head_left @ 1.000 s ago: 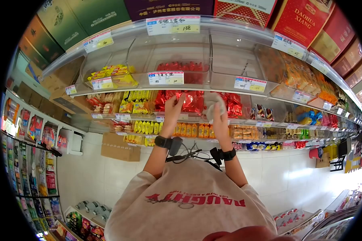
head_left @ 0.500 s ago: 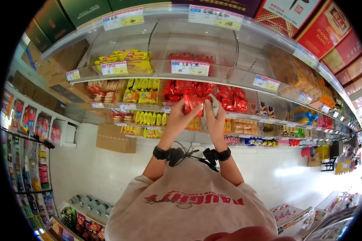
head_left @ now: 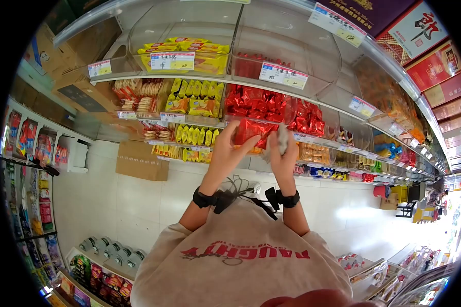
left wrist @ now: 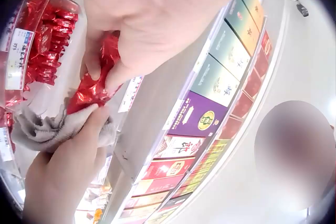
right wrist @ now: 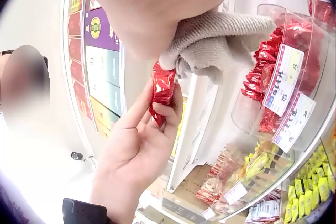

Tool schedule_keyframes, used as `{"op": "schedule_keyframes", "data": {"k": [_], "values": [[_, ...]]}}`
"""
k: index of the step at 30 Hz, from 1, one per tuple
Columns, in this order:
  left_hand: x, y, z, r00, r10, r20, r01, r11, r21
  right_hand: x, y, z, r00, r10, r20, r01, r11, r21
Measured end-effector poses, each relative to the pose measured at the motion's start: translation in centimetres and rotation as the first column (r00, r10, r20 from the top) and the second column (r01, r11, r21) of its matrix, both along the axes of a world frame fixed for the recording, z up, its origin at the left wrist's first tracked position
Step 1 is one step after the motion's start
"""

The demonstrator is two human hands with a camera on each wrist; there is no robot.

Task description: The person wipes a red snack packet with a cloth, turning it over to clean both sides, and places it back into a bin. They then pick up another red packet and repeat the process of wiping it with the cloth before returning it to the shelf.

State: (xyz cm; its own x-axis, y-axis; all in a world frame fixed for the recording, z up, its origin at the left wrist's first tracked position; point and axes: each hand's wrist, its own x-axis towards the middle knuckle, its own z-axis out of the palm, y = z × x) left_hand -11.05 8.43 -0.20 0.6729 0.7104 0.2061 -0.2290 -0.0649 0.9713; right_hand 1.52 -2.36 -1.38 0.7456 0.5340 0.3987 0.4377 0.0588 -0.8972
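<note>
The left hand [head_left: 224,157] grip pinches a red foil packet [right wrist: 163,91] before the shelf [head_left: 210,123]. In the right wrist view its long axis is near upright, upper end touching the grey cloth [right wrist: 220,37] clamped in the right hand [head_left: 283,162] grip.

— How's the light in the aisle?
— Bright and even. The floor tiles [head_left: 138,204] bleach out toward the right edge, and shadows barely show.
— And the lens?
— Heavy fisheye in the head view: the shelf rails [head_left: 225,78] bow, with black corners all round.
— The wrist views?
— The left hand [left wrist: 152,19] is so close it looks pale and soft. So do the right hand [right wrist: 157,3] and its grey cloth [right wrist: 220,37]. The red foil packet [left wrist: 94,87] throws hard glints, and the clear bin fronts [right wrist: 283,29] carry hazy reflections.
</note>
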Motion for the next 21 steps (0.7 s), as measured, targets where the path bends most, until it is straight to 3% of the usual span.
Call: {"op": "schedule_keyframes", "data": {"k": [1, 3, 4, 6, 9, 10, 11, 14, 17, 19, 20, 21], "values": [[-0.5, 0.2, 0.0, 0.999, 0.021, -0.043, -0.018, 0.998, 0.068, -0.6, 0.2, 0.7, 0.989, -0.013, -0.145, 0.027, 0.995, 0.094], [-1.4, 0.7, 0.0, 0.997, 0.018, -0.076, -0.009, 0.993, 0.114, 1.7, -1.0, -3.1, 0.937, 0.044, -0.347, -0.022, 0.998, 0.067], [-1.7, 1.0, 0.0, 0.998, -0.010, -0.069, 0.016, 0.996, 0.090, 1.8, -1.2, -3.5, 0.964, 0.019, -0.264, -0.029, 0.999, -0.031], [-1.9, 1.2, -0.2, 1.000, -0.016, -0.004, 0.017, 1.000, 0.017, 2.0, -0.4, -3.5, 0.779, 0.313, -0.544, -0.238, 0.949, 0.204], [-1.7, 1.2, 0.2, 0.994, 0.030, 0.107, -0.015, 0.990, -0.140, -2.6, 0.8, 1.1, 0.902, 0.391, -0.183, -0.394, 0.919, 0.020], [-2.2, 1.2, 0.9, 0.994, 0.032, 0.107, -0.010, 0.979, -0.202, -2.5, 0.9, 1.0, 0.918, 0.361, -0.167, -0.371, 0.928, -0.032], [-2.6, 1.1, 1.3, 0.994, 0.035, 0.104, -0.007, 0.964, -0.265, -2.8, 1.0, 1.0, 0.924, 0.343, -0.170, -0.351, 0.936, -0.021], [-2.1, 0.4, -0.4, 0.977, 0.098, 0.189, -0.070, 0.986, -0.151, -3.4, 1.4, 1.3, 0.924, 0.312, -0.222, -0.317, 0.948, 0.010], [-2.7, 0.1, 0.7, 0.972, 0.107, 0.208, -0.023, 0.929, -0.369, -3.4, 1.2, 1.3, 0.910, 0.298, -0.287, -0.302, 0.953, 0.032], [-3.0, 0.6, -0.2, 0.967, 0.119, 0.224, -0.051, 0.956, -0.289, -2.6, 1.2, 0.8, 0.931, 0.270, -0.244, -0.267, 0.962, 0.047], [-3.1, 0.7, -0.6, 0.964, 0.127, 0.232, -0.066, 0.966, -0.251, -2.6, 1.1, 0.7, 0.911, 0.165, -0.379, -0.139, 0.986, 0.094], [-3.2, 0.8, -0.6, 0.969, 0.117, 0.217, -0.069, 0.974, -0.214, -2.9, 1.1, 1.0, 0.915, 0.179, -0.362, -0.167, 0.984, 0.062]]}}
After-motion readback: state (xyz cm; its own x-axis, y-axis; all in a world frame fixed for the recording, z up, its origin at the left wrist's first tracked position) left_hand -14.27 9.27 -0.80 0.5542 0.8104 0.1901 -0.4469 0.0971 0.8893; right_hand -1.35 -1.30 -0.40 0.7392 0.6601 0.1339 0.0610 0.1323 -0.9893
